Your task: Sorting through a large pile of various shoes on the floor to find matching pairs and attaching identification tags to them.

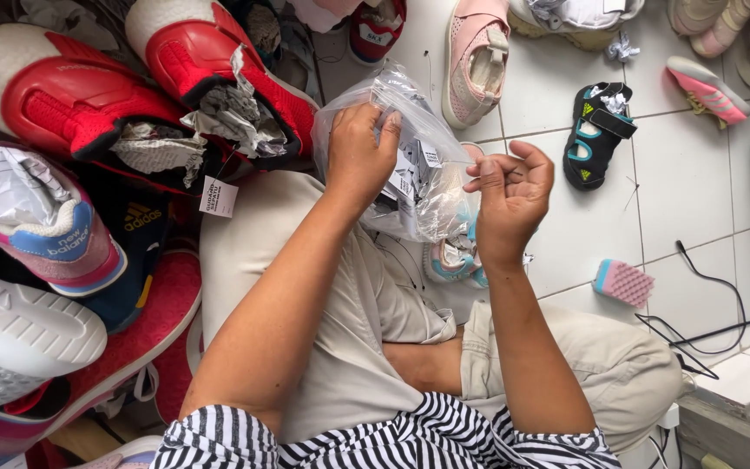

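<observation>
Head view: left hand (359, 156) clenched on clear bag (418, 187) top, held above lap. Right hand (509, 198) pinches bag's side, fingers curled. Small shoe (455, 259) below bag. Red shoes (132, 78) left; pink sponge (623, 282) on floor. Best: keep top grip firm, pull plastic evenly.

You're sitting on the white tiled floor (696, 182) of what looks like a shoe shop's stockroom: red sneakers (62, 100) stuffed with paper, tagged, sandals (596, 135) scattered around.

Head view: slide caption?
Left hand and right hand hold a clear bag of tags amid shoes.
</observation>
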